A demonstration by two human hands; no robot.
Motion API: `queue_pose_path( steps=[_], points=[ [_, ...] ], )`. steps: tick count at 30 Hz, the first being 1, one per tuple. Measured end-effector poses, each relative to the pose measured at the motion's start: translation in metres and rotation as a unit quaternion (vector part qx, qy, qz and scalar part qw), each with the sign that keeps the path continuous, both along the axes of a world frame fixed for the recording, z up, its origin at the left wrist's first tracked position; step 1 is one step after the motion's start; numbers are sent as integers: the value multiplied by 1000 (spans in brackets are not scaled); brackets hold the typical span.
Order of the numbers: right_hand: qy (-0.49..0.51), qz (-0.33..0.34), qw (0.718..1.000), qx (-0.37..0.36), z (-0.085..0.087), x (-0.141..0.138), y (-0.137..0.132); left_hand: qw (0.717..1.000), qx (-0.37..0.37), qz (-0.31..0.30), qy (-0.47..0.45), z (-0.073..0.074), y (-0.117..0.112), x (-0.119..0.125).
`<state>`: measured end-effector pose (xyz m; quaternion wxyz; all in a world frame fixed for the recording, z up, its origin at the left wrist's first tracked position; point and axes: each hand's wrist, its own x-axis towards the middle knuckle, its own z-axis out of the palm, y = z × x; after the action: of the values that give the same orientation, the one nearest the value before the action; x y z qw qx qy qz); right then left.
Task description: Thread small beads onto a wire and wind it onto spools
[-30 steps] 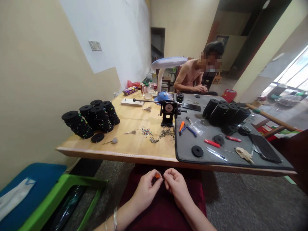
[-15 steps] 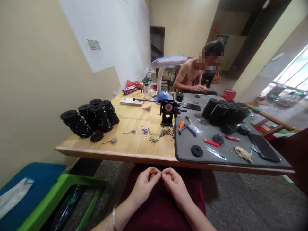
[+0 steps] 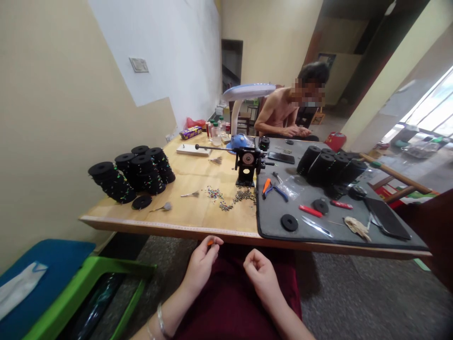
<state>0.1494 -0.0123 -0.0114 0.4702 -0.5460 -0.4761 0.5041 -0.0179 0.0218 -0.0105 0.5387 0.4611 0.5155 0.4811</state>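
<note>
Wooden table edge (image 3: 170, 227), left hand (image 3: 201, 264) just below it, fingers pinching small orange piece (image 3: 211, 242), right hand (image 3: 261, 271) curled, fingers empty

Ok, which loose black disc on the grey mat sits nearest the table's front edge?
The flat round black disc with a centre hole, near the front of the grey mat; others, like the one by the red-handled tool, lie farther back.

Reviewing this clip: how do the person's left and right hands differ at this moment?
The left hand sits higher and pinches a small orange piece, while the right hand sits lower, curled, showing nothing held. The left wrist wears a metal bangle; the right wrist shows none. Both hands are bare.
</note>
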Motion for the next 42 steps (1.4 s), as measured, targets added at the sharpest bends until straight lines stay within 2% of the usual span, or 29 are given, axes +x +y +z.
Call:
queue_pose_path(
  steps=[4, 7, 10, 16, 21, 24, 27, 29, 31, 35, 37, 39, 42],
  points=[
    [67, -13, 997, -31, 2, 1, -3, 998, -21, -57, -27, 2, -1, -6],
    [83, -14, 996, -28, 2, 0, -5, 992, -36, -108, -46, 6, -5, -4],
    [70, -13, 997, -13, 2, -1, -5, 988, -53, -144, -37, 11, -7, 2],
    [22, 9, 999, 22, 3, -1, -5, 983, -75, -163, -37, 18, -2, 14],
    [-15, 55, 998, 24, 6, 5, -4, 989, 7, -142, 26, 20, 2, 15],
    [14, 82, 996, 28, 14, 5, 0, 984, 51, -141, 93, 23, -1, 13],
    [86, 132, 987, -22, 21, -1, 6, 976, 81, -138, 146, 28, -3, 11],
    [100, 154, 981, -56, 21, -6, 10, 969, 103, -132, 180, 31, -4, 11],
    [72, 153, 984, -58, 17, -10, 13, 962, 120, -133, 205, 34, -3, 10],
    [26, 130, 991, 0, 9, -12, 19, 954, 132, -145, 226, 39, 3, 6],
    [40, 120, 992, 11, 7, -11, 21, 944, 148, -143, 256, 41, 12, 1],
    [73, 103, 992, 0, 5, -10, 24, 921, 179, -131, 319, 46, 26, -8],
    [115, 69, 991, -29, -2, -7, 27, 858, 206, -81, 464, 52, 56, -26]
  ],
)
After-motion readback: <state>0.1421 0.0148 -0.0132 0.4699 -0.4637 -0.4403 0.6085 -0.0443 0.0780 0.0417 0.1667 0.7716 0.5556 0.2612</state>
